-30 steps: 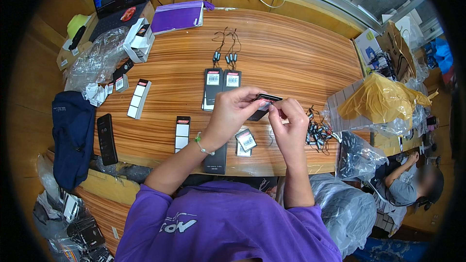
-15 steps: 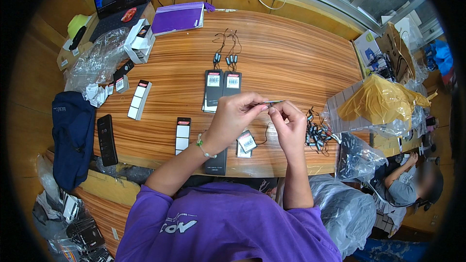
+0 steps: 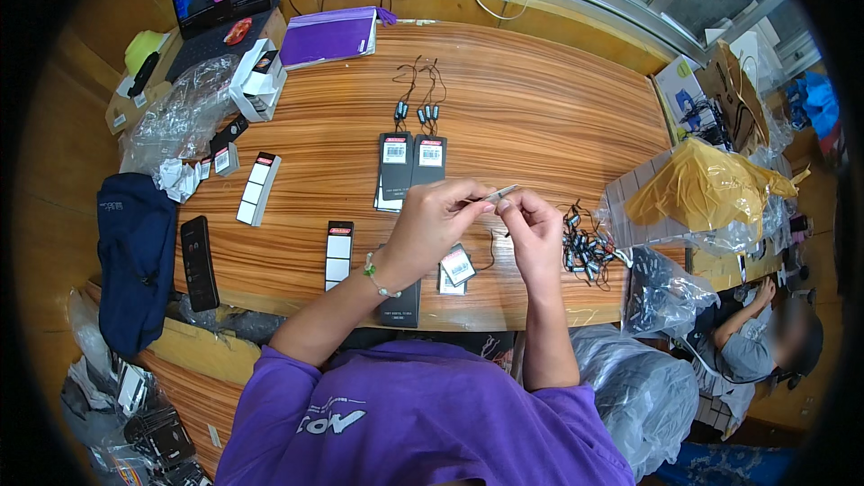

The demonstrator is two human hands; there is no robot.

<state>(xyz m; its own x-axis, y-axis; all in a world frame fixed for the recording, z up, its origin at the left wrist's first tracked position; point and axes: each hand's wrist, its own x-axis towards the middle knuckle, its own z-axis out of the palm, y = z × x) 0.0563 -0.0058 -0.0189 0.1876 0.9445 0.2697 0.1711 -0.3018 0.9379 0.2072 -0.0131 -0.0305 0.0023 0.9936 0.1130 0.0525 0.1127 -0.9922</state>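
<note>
My left hand [image 3: 439, 218] and my right hand [image 3: 533, 227] meet above the middle of the table, fingertips pinched on a thin pale tag [image 3: 502, 192] seen almost edge-on. A short dark end shows under my right fingers; I cannot tell what it belongs to. Below the hands lie small white-faced hang tags [image 3: 457, 265] with a black cord. A dark grey tag stack [image 3: 401, 303] is partly covered by my left forearm. Beyond my left hand, two dark tags with white labels [image 3: 431, 155] lie side by side, black strings [image 3: 434, 90] stretching away from them.
A heap of black strings [image 3: 588, 247] lies right of my right hand. Left are label-strip stacks [image 3: 258, 187] [image 3: 338, 252], a black phone [image 3: 199, 261] and a navy pouch [image 3: 135, 261]. Yellow plastic [image 3: 697, 184] covers a box at right. Another person [image 3: 747, 342] sits lower right.
The tag between my fingertips has tilted, so its pale face shows more. Both hands stay in nearly the same place.
</note>
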